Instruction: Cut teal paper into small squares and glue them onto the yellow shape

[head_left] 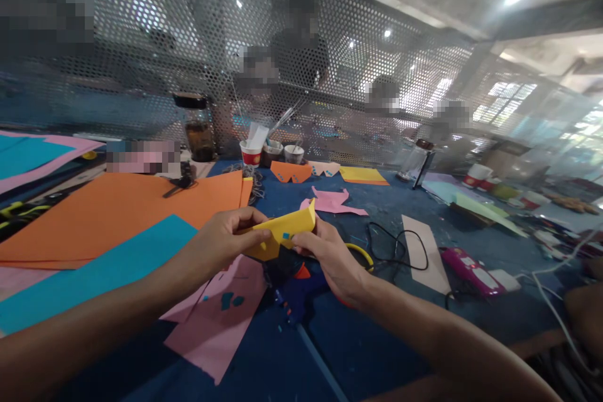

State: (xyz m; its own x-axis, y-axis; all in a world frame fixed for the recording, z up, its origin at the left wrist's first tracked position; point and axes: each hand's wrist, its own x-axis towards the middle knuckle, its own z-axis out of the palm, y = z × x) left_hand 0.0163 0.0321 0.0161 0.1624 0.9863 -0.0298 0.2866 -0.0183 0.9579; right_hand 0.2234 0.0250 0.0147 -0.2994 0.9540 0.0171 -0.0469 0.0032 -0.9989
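Observation:
Both my hands hold a folded yellow paper piece (285, 230) above the blue table (386, 213). My left hand (226, 240) pinches its left end, thumb on top. Fingers of my right hand (330, 257) are closed on its right end. Small teal bits are stuck on the yellow paper. Directly below it lies a blue glue gun (294, 286) with an orange tip. Pink paper scraps (221, 320) with teal bits lie under my left wrist.
Large orange sheets (122, 210) and a teal sheet (94, 270) lie left. A pink cutout (332, 201), paper cups (250, 152), a jar (200, 132), black cable (396, 245) and a magenta tool (471, 270) lie around. A perforated metal screen (188, 44) stands behind, people beyond it.

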